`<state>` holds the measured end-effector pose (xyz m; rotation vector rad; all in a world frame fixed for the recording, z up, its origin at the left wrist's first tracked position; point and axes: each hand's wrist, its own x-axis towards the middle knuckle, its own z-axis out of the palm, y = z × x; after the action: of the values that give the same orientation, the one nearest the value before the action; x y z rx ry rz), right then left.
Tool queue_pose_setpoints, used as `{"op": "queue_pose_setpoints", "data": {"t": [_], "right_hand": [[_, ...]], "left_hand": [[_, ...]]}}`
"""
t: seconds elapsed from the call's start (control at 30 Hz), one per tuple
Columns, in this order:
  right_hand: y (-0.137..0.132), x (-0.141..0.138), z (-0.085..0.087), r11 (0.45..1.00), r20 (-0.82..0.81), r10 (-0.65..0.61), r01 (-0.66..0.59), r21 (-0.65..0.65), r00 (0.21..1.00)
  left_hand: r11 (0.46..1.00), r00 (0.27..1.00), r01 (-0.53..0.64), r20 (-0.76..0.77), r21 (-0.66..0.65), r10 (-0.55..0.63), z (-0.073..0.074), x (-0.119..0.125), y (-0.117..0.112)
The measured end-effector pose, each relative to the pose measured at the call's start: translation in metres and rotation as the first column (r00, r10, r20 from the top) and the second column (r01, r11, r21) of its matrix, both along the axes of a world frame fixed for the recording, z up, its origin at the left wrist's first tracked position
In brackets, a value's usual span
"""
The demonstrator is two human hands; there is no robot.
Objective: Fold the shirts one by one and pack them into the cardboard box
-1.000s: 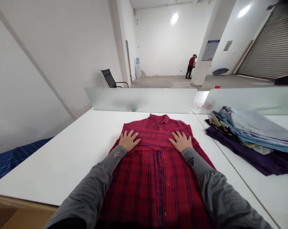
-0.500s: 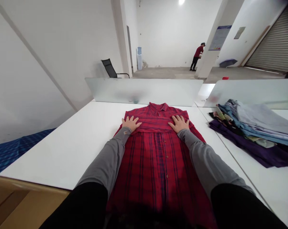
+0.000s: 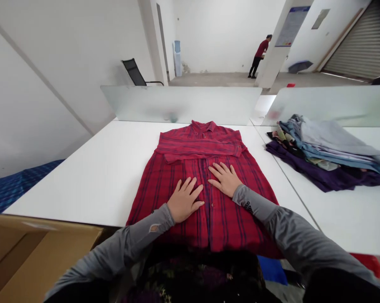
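A red and navy plaid shirt [image 3: 190, 168] lies front up on the white table [image 3: 83, 176], its collar toward the far side. Both sleeves are folded across the chest, one over the other. My left hand [image 3: 184, 200] rests flat on the shirt's lower left front, fingers spread. Higher up and right of the button strip, my right hand [image 3: 225, 179] also lies open on the fabric. Neither hand grips the cloth. Grey sleeves cover both my forearms.
A pile of folded clothes [image 3: 331, 147] sits to the right. Frosted dividers [image 3: 183, 103] edge the table's far side. An open cardboard box [image 3: 45, 256] is at lower left, beside blue fabric [image 3: 19, 185]. A person [image 3: 259, 57] stands in the background.
Both hands have come back from the folded sleeves to the shirt's lower front and closer together. The view has tilted down, showing more of the shirt's near edge.
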<state>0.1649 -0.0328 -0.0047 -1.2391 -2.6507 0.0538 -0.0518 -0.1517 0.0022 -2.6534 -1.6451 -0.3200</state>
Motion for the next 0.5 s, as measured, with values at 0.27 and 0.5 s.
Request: {"op": "queue_pose_setpoints", "data": {"t": [0.27, 0.5], "right_hand": [[-0.075, 0.069, 0.012, 0.978, -0.11, 0.048, -0.069, -0.196, 0.993], [-0.169, 0.191, -0.004, 0.993, -0.08, 0.051, -0.059, -0.105, 0.995]], "left_hand": [[0.939, 0.939, 0.343, 0.014, -0.005, -0.343, 0.004, -0.009, -0.099], [0.984, 0.983, 0.061, -0.179, 0.167, -0.031, -0.007, -0.126, -0.145]]}}
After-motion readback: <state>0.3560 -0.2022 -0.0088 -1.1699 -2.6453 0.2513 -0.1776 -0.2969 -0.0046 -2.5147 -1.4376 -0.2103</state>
